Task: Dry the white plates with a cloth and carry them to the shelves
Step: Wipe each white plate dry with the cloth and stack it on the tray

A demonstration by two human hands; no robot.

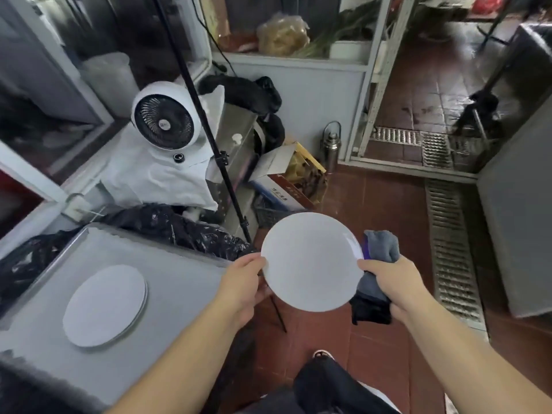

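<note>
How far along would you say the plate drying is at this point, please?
Nothing is visibly shelved yet. In hand: the left hand and right hand hold one white plate, the right also gripping the grey cloth. Left: another plate lies on the steel counter.

One cam only, head-worn, wide-angle w/ bent edges. Looks forward and steeply down from above the hands: left hand [245, 285] and right hand [394, 282] sit close, lower centre of frame, forearms entering from the bottom edge. Bench [179, 282] fills lower left, red tiled floor [373, 204] runs centre to right, shelves [298, 59] far off at top.
</note>
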